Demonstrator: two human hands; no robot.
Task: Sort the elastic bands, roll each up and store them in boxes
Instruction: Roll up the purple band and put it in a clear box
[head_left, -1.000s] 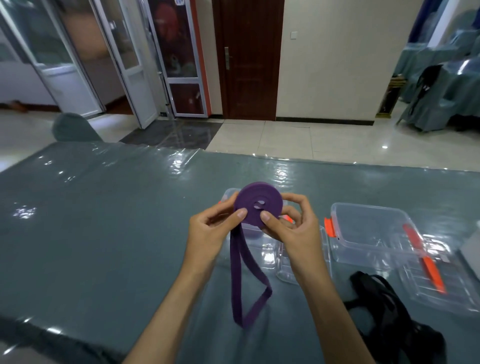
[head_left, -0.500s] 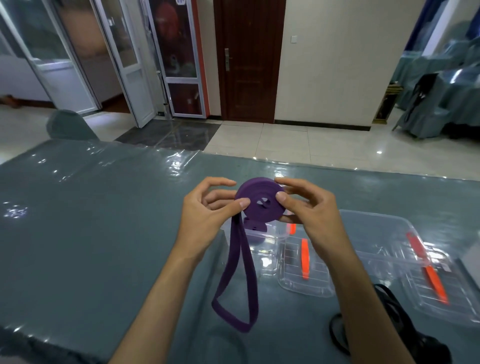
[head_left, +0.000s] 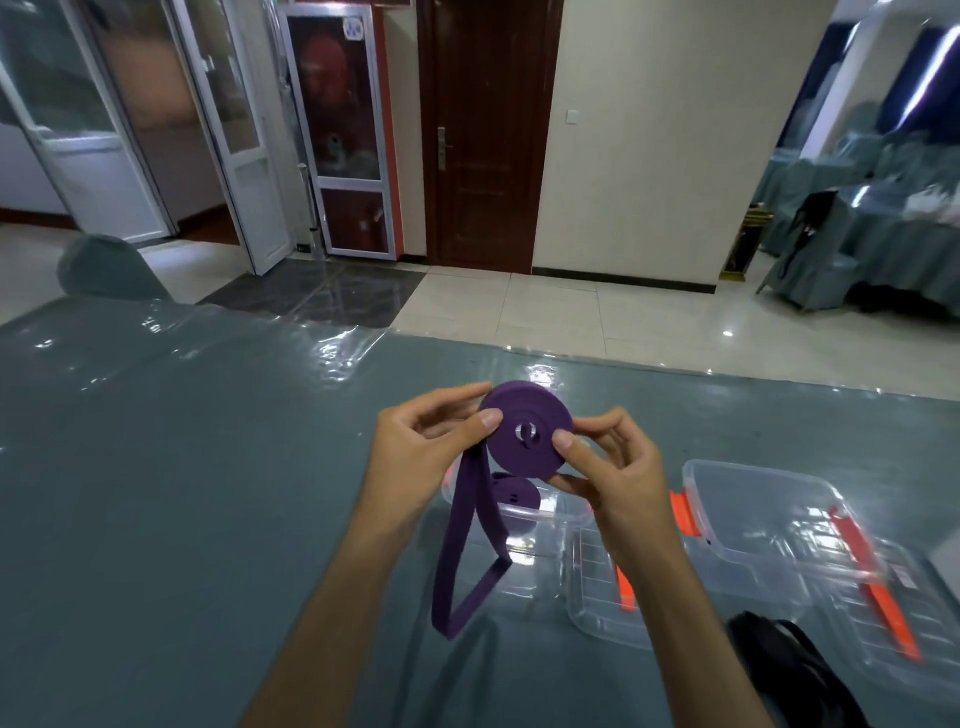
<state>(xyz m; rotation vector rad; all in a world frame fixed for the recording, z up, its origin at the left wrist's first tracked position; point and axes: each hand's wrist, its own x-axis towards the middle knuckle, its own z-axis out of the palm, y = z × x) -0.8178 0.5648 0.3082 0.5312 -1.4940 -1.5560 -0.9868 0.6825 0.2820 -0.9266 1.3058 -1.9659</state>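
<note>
A purple elastic band (head_left: 524, 428) is wound into a flat coil that I hold up above the table. My left hand (head_left: 421, 457) pinches the coil's left edge with thumb and fingers. My right hand (head_left: 608, 467) pinches its right side. The unrolled tail hangs down as a loop (head_left: 462, 566) to just above the table. Below the coil stands a clear plastic box (head_left: 524, 519) with another rolled purple band (head_left: 514, 496) inside. A second clear box (head_left: 769, 519) with orange clips stands to the right.
Two clear lids with orange clips lie on the table, one (head_left: 602, 587) in front of the left box, one (head_left: 893, 613) at the right. A heap of black bands (head_left: 810, 670) lies at the lower right. The grey-green table (head_left: 182, 467) is covered in shiny plastic film.
Both hands have turned the coil a little and regripped it, and the hanging loop has got slightly shorter. The camera has shifted, so the boxes sit differently in view.
</note>
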